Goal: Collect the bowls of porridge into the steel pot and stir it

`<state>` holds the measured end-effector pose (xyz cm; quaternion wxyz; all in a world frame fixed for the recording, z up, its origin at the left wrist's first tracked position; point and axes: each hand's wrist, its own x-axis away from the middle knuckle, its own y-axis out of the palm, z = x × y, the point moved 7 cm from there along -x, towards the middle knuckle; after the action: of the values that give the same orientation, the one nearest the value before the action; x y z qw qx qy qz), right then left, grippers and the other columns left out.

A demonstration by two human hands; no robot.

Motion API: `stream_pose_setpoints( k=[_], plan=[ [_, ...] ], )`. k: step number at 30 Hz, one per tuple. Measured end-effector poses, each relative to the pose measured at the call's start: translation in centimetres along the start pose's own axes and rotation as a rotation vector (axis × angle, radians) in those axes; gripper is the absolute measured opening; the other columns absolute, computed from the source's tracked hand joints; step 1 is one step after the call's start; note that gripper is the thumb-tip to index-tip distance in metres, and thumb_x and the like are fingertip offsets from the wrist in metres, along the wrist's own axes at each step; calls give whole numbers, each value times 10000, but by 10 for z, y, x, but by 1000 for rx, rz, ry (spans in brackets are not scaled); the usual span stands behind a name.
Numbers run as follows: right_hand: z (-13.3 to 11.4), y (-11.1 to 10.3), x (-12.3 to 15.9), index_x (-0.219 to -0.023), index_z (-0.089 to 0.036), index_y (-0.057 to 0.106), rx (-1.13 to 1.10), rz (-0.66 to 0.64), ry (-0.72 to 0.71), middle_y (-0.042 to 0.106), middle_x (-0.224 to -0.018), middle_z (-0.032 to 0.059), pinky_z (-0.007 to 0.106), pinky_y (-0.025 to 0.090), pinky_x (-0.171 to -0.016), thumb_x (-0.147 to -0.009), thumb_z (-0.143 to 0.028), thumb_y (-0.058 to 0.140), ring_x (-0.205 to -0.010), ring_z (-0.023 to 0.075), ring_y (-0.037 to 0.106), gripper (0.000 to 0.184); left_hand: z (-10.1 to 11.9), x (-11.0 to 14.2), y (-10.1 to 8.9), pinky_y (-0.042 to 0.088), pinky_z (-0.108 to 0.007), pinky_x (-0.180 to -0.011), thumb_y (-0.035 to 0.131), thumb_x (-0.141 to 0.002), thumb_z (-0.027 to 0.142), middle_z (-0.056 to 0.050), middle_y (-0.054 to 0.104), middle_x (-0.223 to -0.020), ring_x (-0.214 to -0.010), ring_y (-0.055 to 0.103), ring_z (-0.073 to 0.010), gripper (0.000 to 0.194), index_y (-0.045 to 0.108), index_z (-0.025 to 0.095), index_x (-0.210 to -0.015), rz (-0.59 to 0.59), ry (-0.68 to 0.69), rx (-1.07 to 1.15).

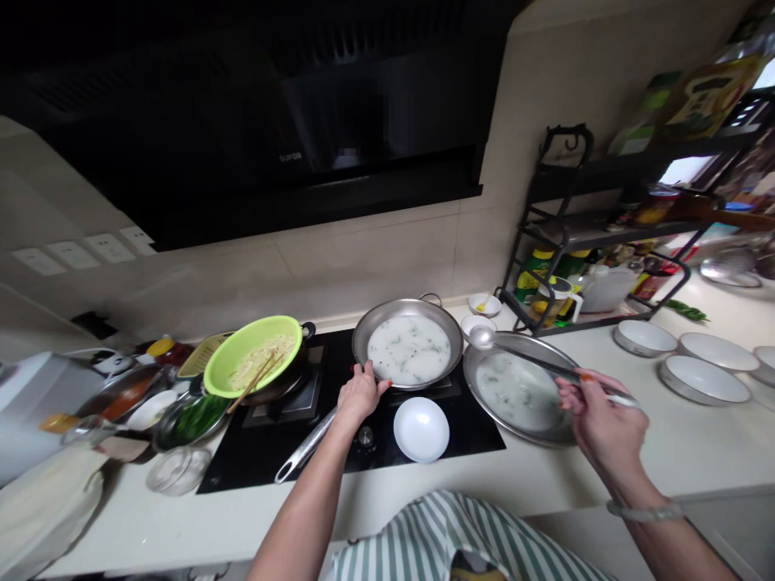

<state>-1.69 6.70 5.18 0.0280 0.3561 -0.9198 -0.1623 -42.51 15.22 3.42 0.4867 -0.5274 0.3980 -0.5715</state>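
My left hand rests on the near rim of a steel pan full of white liquid with green bits, which sits on the black cooktop. My right hand is closed on the handle of a metal ladle, whose bowl hangs between the pan and a steel basin of the same white liquid on the counter. A small white bowl stands on the cooktop near the front. A long steel handle lies under my left forearm.
A green colander with noodles and chopsticks sits on the left burner. Dishes of vegetables and sauces crowd the left counter. Three white bowls stand at the right, a black rack with bottles behind them. The range hood hangs overhead.
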Motion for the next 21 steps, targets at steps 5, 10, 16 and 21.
stream_pose_setpoints(
  k=[5, 10, 16, 21],
  plan=[
    [-4, 68, 26, -883, -195, 616, 186, -346, -111, 585, -495, -10, 340, 535, -517, -739, -485, 675, -469, 192, 599, 329, 1, 1, -1, 487, -375, -793, 386, -910, 544, -187, 474, -1320, -1045, 634, -304, 590, 346, 198, -1386, 3, 4, -3],
    [21, 106, 46, -915, -170, 623, 352, -598, -195, 636, -621, 32, 295, 491, -439, -811, -512, 580, -430, 157, 566, 360, 2, 2, -3, 489, -378, -789, 380, -915, 534, -175, 485, -1297, -1051, 631, -302, 573, 354, 194, -1377, -2, 2, 3],
    [42, 114, 46, -930, -160, 613, 379, -615, -131, 606, -533, 1, 289, 509, -481, -818, -520, 564, -433, 160, 580, 380, 2, 2, -4, 492, -384, -786, 387, -915, 522, -177, 485, -1294, -1051, 631, -306, 565, 368, 182, -1366, 1, 4, 8],
    [51, 104, 31, -838, -185, 576, 188, -397, 86, 594, -463, 4, 279, 499, -449, -702, -513, 689, -465, 189, 612, 373, 2, 2, -3, 494, -387, -780, 395, -911, 524, -177, 489, -1286, -1040, 635, -316, 569, 376, 179, -1363, 9, 9, 18]
  ],
)
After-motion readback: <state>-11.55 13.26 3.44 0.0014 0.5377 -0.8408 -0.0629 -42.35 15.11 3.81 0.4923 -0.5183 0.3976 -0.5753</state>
